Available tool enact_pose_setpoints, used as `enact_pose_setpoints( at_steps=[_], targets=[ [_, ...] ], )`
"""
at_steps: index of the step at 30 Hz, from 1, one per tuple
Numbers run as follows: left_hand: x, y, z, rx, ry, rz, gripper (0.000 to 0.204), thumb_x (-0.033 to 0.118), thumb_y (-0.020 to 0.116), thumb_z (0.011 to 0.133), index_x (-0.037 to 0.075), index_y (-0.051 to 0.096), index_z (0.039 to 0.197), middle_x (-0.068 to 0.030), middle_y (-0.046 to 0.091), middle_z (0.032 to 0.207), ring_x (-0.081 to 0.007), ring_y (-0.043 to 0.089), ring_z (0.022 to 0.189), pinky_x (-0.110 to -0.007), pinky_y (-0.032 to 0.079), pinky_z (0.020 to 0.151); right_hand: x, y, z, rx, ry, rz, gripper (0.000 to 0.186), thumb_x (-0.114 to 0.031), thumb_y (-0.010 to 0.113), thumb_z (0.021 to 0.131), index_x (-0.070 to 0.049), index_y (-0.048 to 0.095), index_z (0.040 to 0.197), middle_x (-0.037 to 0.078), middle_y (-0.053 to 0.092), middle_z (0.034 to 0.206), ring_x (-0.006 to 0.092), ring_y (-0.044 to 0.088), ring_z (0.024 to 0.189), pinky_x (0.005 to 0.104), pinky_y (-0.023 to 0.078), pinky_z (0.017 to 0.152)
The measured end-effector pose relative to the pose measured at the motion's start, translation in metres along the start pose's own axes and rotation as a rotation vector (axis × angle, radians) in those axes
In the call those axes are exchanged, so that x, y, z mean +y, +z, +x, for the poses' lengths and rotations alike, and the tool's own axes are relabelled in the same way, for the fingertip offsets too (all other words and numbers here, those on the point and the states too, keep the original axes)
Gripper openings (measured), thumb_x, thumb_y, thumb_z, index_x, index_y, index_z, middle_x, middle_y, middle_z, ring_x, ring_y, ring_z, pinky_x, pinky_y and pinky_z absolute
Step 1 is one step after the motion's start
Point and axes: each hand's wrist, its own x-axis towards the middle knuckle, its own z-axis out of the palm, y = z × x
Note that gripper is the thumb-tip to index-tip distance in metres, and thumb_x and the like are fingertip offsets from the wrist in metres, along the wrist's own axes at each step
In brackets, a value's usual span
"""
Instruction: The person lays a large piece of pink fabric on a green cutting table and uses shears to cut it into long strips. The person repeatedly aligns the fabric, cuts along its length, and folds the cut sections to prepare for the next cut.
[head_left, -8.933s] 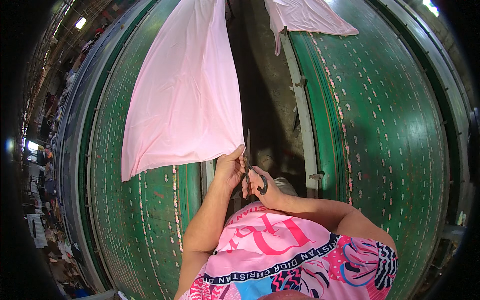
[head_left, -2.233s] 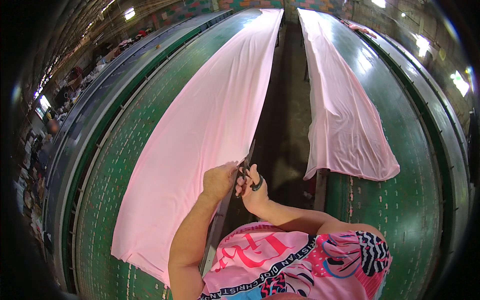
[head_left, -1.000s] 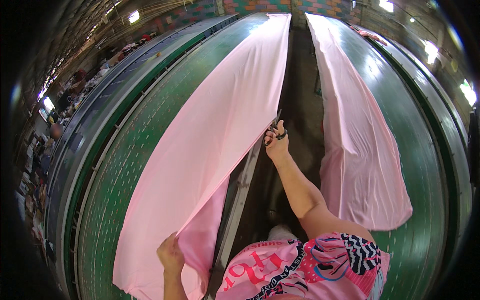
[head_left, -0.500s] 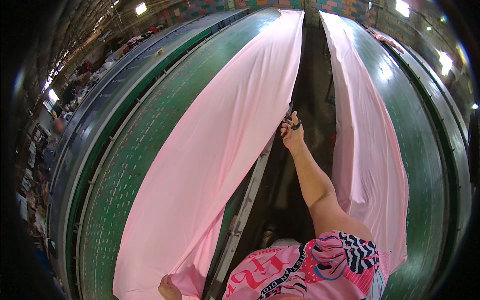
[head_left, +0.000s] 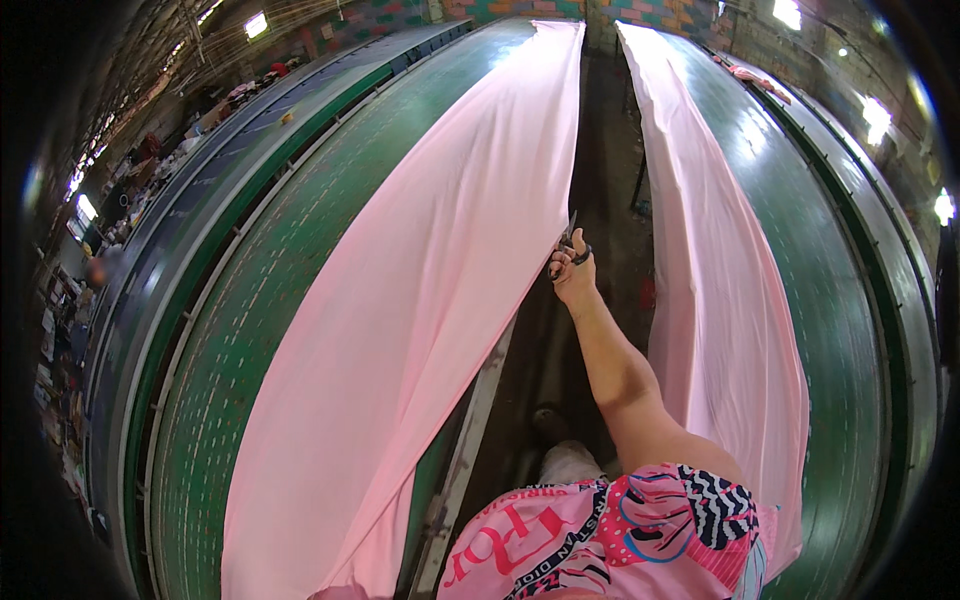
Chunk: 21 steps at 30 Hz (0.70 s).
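Note:
My right hand (head_left: 572, 272) is stretched forward over the aisle, its fingers closed in the dark handles of a pair of scissors (head_left: 567, 238). The blades point away from me and lie against the inner edge of a long pink cloth (head_left: 430, 280). That cloth runs down the left green table, with folds gathering toward its near end. My left hand is out of sight; the cloth's near end is bunched at the lower edge of the picture. A second pink cloth (head_left: 710, 240) hangs along the right-hand table, apart from my right forearm.
Long green tables (head_left: 250, 310) stand left and right (head_left: 830, 290) of a narrow dark aisle (head_left: 607, 170). A pale metal rail (head_left: 465, 440) edges the left table. My foot (head_left: 550, 424) is in the aisle. Piled goods (head_left: 130, 190) line the far left.
My left hand, which was pinching the cloth at the bottom, has dropped out of view. The scissors remain at the cloth's edge. My foot and trouser leg now show more in the aisle.

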Motion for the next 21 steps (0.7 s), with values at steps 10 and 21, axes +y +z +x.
enact_pose_setpoints(
  at_steps=[10, 21],
  targets=[
    [0.168, 0.131, 0.129, 0.145, 0.022, -0.154, 0.037, 0.0, 0.065, 0.09, -0.002, 0.069, 0.127, -0.0243, 0.068, 0.12, -0.0425, 0.062, 0.12, -0.053, 0.05, 0.102, 0.018, 0.011, -0.007, -0.097, 0.112, -0.305, 0.051, -0.06, 0.064, 0.102, -0.011, 0.06, 0.113, 0.001, 0.059, 0.076, 0.0171, 0.058, 0.059, 0.0336, 0.047, 0.057],
    [0.786, 0.154, 0.185, -0.118, 1.122, -0.275, 0.046, 0.024, 0.076, 0.089, 0.006, 0.064, 0.13, -0.0173, 0.071, 0.108, -0.0374, 0.069, 0.102, -0.049, 0.057, 0.086, 0.016, 0.016, -0.014, -0.036, 0.222, -0.205, 0.047, -0.057, 0.061, 0.104, -0.011, 0.061, 0.112, 0.0, 0.059, 0.075, 0.0173, 0.057, 0.061, 0.0325, 0.048, 0.06]
  ],
)
